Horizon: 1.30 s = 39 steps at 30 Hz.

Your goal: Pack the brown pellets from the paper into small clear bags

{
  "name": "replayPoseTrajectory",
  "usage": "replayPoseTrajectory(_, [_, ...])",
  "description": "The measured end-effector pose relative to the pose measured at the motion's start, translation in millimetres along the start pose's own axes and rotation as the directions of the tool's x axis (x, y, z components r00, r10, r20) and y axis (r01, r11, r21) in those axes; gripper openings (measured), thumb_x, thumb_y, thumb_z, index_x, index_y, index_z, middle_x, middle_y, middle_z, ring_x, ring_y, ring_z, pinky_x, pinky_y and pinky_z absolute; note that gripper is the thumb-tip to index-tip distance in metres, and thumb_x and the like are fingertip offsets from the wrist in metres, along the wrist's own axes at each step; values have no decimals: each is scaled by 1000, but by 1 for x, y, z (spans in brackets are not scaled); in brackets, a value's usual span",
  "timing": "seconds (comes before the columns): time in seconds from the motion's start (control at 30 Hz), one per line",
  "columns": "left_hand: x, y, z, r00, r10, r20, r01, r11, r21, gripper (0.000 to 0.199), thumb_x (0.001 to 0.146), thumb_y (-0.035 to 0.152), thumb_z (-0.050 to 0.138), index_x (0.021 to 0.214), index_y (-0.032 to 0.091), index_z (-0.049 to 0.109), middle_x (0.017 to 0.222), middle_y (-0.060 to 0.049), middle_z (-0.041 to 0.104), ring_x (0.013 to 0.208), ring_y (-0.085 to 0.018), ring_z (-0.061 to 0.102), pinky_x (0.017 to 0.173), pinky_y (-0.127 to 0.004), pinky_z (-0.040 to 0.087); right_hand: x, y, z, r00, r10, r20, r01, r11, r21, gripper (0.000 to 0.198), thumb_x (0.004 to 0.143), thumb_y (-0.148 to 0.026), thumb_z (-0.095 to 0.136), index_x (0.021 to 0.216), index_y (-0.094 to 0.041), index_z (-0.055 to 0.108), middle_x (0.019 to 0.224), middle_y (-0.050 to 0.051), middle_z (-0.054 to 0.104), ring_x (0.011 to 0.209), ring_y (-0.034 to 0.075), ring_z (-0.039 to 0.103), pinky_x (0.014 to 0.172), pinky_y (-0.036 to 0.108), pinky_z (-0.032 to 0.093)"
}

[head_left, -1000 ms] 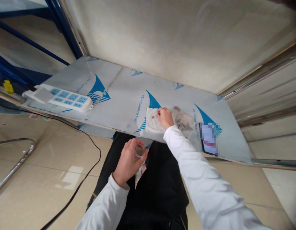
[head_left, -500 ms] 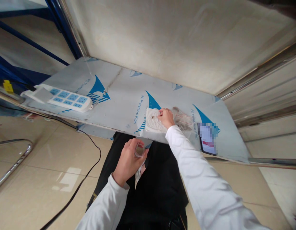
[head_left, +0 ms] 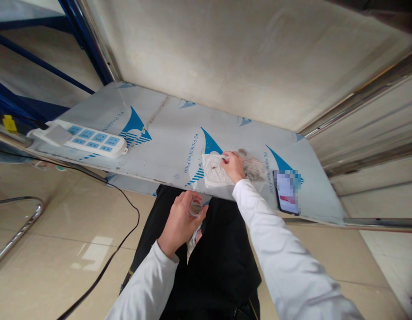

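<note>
My left hand (head_left: pixel 182 220) is wrapped round a small clear round cup (head_left: pixel 195 207), held above my lap just in front of the shelf edge. Something brownish shows inside the cup, too blurred to name. Over a crumpled white tissue pad (head_left: pixel 214 175) on the shelf, my right hand (head_left: pixel 234 166) has its thumb and fingers pinched together at the pad's right side. What lies in that pinch is too small to make out. A tiny dark bit (head_left: pixel 213 167) rests on the pad. Partly behind my right hand lies a clear plastic bag (head_left: pixel 256 169) with dark contents.
The film-covered shelf (head_left: pixel 169 133) carries a white power strip (head_left: pixel 95 140) on the left and a phone (head_left: pixel 286 193) on the right. A black cable (head_left: pixel 134 222) hangs toward the floor. Behind the shelf is a pale panel (head_left: pixel 219 58); a blue frame (head_left: pixel 89 35) stands at left.
My view has shifted slightly. My right hand has moved a little across the pad, its fingers still pinched. My left hand keeps the cup in nearly the same place.
</note>
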<state>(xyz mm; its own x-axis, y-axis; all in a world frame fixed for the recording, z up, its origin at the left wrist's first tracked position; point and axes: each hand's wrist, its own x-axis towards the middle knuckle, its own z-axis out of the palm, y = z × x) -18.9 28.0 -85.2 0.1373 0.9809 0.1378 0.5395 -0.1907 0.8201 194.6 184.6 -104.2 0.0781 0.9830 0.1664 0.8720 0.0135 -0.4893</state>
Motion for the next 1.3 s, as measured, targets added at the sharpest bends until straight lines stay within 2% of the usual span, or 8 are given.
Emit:
replayPoseTrajectory(0.13, [12, 8, 4, 1000, -5, -28, 3, 999, -53, 15, 80, 28, 63, 89, 21, 53, 88, -3, 65, 83, -19, 64, 75, -32, 50, -35, -28, -25, 999, 8, -32, -1, 981, 193, 30, 77, -15, 56, 105, -12, 66, 99, 11, 69, 75, 16, 66, 76, 30, 54])
replayPoseTrajectory(0.27, [26, 25, 10, 997, 53, -60, -62, 986, -152, 18, 76, 26, 64, 88, 21, 52, 84, -2, 65, 79, -18, 64, 73, -30, 49, -97, -75, -65, 994, -105, 14, 76, 799, 596, 22, 82, -23, 61, 104, -20, 65, 101, 7, 69, 88, 17, 67, 81, 31, 55])
replayPoseTrajectory(0.4, [29, 39, 15, 991, 112, -75, -126, 968, -217, 17, 74, 20, 62, 86, 21, 51, 85, -3, 64, 80, -18, 62, 72, -30, 48, -135, -100, -89, 967, -251, 44, 196, 843, 501, 16, 85, -17, 60, 96, -24, 68, 96, 4, 69, 85, 16, 66, 78, 28, 54])
replayPoseTrajectory(0.57, [25, 42, 21, 993, 109, -49, -119, 951, -284, 18, 72, 16, 61, 85, 21, 50, 82, -1, 63, 75, -16, 61, 70, -28, 47, -148, -96, -97, 939, -330, 101, 273, 888, 370, 18, 90, -19, 56, 104, -26, 66, 100, 4, 69, 90, 17, 65, 82, 29, 51])
replayPoseTrajectory(0.8, [19, 29, 16, 989, 15, -148, -46, 977, -207, 20, 77, 29, 66, 89, 20, 52, 81, 0, 61, 72, -13, 59, 71, -27, 47, -91, -43, -53, 972, -230, -50, 234, 926, 296, 15, 89, -21, 56, 95, -19, 69, 89, 5, 68, 81, 18, 63, 77, 31, 50])
replayPoseTrajectory(0.97, [12, 16, 11, 993, -33, -115, 11, 982, -187, 18, 80, 30, 65, 89, 20, 53, 81, 0, 62, 73, -14, 59, 72, -27, 46, -33, -4, -1, 926, -360, 118, 361, 933, 14, 17, 85, -18, 59, 94, -17, 74, 93, 9, 64, 95, 22, 57, 90, 37, 46])
replayPoseTrajectory(1.1, [11, 10, 11, 988, -46, -147, 16, 980, -199, 18, 79, 30, 65, 89, 20, 55, 82, -1, 63, 75, -14, 59, 72, -26, 46, -27, 3, 5, 904, -415, 103, 421, 906, -40, 16, 85, -23, 60, 90, -19, 74, 92, 9, 63, 94, 24, 56, 89, 37, 46])
replayPoseTrajectory(1.3, [11, 5, 11, 989, -45, -140, 17, 980, -197, 18, 79, 31, 67, 88, 20, 55, 82, 0, 63, 75, -13, 59, 72, -25, 46, -12, 19, 0, 994, -84, -71, 80, 995, -51, 13, 82, -23, 60, 88, -18, 70, 90, 7, 70, 84, 21, 61, 81, 33, 48])
